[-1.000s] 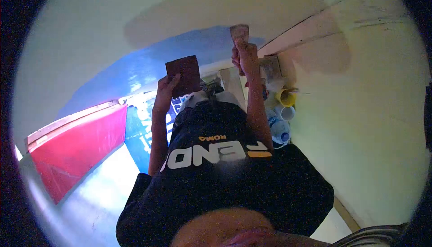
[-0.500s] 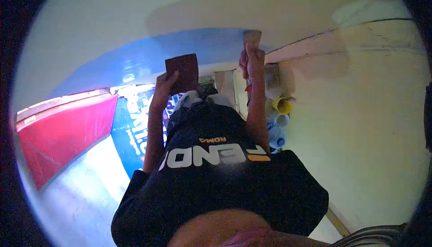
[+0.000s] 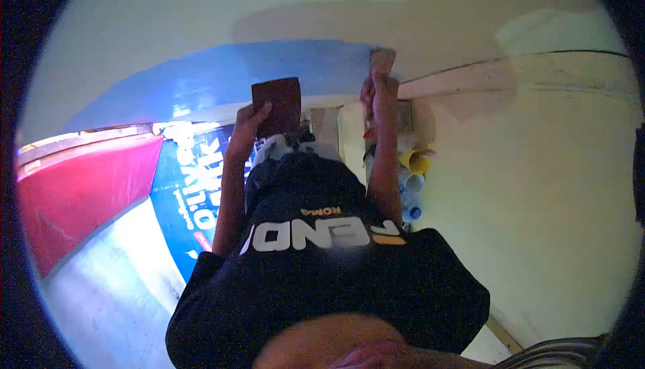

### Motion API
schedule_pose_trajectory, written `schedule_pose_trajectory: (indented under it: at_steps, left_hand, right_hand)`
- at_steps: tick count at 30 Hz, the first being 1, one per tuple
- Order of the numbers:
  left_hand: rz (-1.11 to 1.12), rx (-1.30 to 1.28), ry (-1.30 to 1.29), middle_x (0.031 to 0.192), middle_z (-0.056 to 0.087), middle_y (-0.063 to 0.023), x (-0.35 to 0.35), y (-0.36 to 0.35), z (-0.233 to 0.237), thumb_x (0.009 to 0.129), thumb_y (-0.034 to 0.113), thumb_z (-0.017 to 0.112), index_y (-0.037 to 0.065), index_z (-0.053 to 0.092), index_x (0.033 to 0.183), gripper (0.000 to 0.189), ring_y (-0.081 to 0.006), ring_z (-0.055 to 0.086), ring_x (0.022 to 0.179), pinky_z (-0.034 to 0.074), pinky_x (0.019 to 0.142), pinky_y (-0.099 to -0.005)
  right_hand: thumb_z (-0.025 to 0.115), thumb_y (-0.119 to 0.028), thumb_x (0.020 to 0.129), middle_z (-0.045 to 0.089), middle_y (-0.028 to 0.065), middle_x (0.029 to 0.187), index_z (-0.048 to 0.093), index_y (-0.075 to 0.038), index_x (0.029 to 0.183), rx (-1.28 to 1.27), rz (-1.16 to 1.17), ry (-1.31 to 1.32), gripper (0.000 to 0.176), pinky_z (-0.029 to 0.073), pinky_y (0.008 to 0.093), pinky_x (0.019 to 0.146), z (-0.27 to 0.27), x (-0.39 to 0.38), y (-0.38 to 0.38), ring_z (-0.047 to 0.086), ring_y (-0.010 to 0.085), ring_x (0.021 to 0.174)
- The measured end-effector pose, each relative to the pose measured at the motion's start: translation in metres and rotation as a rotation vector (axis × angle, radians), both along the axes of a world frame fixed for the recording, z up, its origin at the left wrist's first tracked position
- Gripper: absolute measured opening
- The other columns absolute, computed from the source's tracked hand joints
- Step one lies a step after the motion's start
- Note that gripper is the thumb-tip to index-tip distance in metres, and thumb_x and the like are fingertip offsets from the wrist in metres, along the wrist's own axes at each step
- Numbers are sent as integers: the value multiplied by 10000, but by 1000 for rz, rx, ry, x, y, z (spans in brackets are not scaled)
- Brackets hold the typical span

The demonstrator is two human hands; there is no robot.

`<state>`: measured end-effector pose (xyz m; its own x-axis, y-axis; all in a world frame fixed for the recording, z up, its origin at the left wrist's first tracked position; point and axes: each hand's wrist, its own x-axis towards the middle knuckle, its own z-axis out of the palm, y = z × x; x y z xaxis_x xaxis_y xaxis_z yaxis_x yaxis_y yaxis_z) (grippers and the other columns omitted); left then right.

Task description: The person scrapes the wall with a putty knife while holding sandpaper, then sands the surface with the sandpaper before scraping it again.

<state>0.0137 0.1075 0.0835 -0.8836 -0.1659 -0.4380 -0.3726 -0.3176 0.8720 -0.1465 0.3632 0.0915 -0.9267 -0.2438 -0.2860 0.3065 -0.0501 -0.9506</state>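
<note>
My left hand (image 3: 251,122) grips a flat, dark reddish-brown rectangular plate (image 3: 282,104) by its lower left side, thumb lying over the face. Farther right, my right hand (image 3: 381,97) is closed around the handle of a putty knife (image 3: 383,59). Its wide blade appears to rest on the wall, at the right end of a blue band (image 3: 222,67). My fingers hide most of the handle. Whether anything coats the plate or blade I cannot make out.
Right of my right forearm are a yellow container (image 3: 417,161), a whitish cup (image 3: 413,182) and a plastic bottle (image 3: 411,212). A pale wall (image 3: 537,188) rises on the right. At left hang a red panel (image 3: 87,188) and a printed banner (image 3: 176,218).
Both hands, still holding the plate and the putty knife, appear slightly farther right. The view has shifted a little, and more of the banner's lettering shows.
</note>
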Motion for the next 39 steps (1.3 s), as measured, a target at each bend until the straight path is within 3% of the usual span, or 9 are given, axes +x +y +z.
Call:
schedule_pose_trajectory:
  at_steps: [2, 5, 8, 11, 14, 21, 29, 32, 39]
  left_hand:
    - [59, 24, 3, 957, 636, -85, 3, 3, -1, 893, 262, 563, -31, 583, 1076, 346, -150, 610, 844, 494, 780, -302]
    - [32, -53, 0, 958, 638, -82, 5, -4, -9, 884, 281, 577, -26, 585, 1074, 362, -151, 614, 852, 494, 779, -298]
    - [83, 42, -28, 968, 639, -80, 5, -1, -1, 880, 292, 583, -22, 588, 1077, 371, -150, 612, 856, 490, 782, -304]
    - [50, -50, -54, 979, 638, -76, 3, -9, -7, 881, 299, 583, -18, 590, 1083, 376, -143, 605, 850, 484, 780, -298]
    - [52, -44, -62, 970, 637, -73, 14, -5, -10, 883, 296, 580, -16, 591, 1075, 367, -141, 603, 847, 485, 777, -296]
    - [45, -46, -89, 969, 633, -76, 9, -6, 11, 891, 282, 566, -15, 583, 1078, 351, -152, 606, 869, 493, 778, -307]
    - [81, 10, -44, 952, 640, -81, 11, -9, 4, 895, 255, 563, -10, 581, 1082, 325, -165, 625, 842, 506, 776, -312]
    - [91, -21, -56, 944, 641, -77, 11, -8, -3, 890, 268, 572, -17, 584, 1072, 338, -160, 625, 834, 503, 774, -308]
    - [60, -66, 9, 937, 642, -82, 10, -4, 3, 887, 278, 573, -21, 585, 1053, 343, -160, 633, 802, 513, 708, -289]
  right_hand:
    - [565, -409, 875, 392, 4, 465, 424, -89, 572, -54, -62, 2, 462, 253, 247, 317, -23, 5, 0, 341, 95, 350]
    - [564, -410, 877, 402, 8, 477, 439, -85, 590, -114, 28, 81, 450, 253, 243, 321, -1, 2, -16, 346, 94, 355]
    - [563, -405, 880, 405, 9, 484, 448, -81, 598, -84, -57, -90, 444, 256, 239, 326, -21, 5, -14, 346, 92, 357]
    - [572, -403, 873, 403, 11, 483, 453, -74, 601, -201, -4, 25, 443, 260, 244, 327, -16, 7, -23, 344, 99, 355]
    - [570, -404, 872, 406, 16, 479, 453, -66, 595, -107, 50, 13, 452, 266, 249, 326, -29, 10, -21, 347, 109, 353]
    - [573, -444, 863, 398, 15, 468, 457, -69, 602, -183, 46, -4, 472, 270, 250, 328, -21, 12, -31, 350, 109, 355]
    - [590, -457, 850, 445, 16, 515, 474, -72, 611, -297, -6, -78, 468, 282, 239, 339, -36, 18, -42, 380, 95, 385]
    - [596, -475, 840, 436, 10, 503, 476, -78, 595, -356, 31, -25, 481, 284, 243, 338, -17, 20, -49, 378, 96, 379]
    - [595, -490, 835, 428, 6, 482, 463, -83, 567, -324, 22, -43, 505, 284, 254, 336, -35, 19, -44, 380, 102, 365]
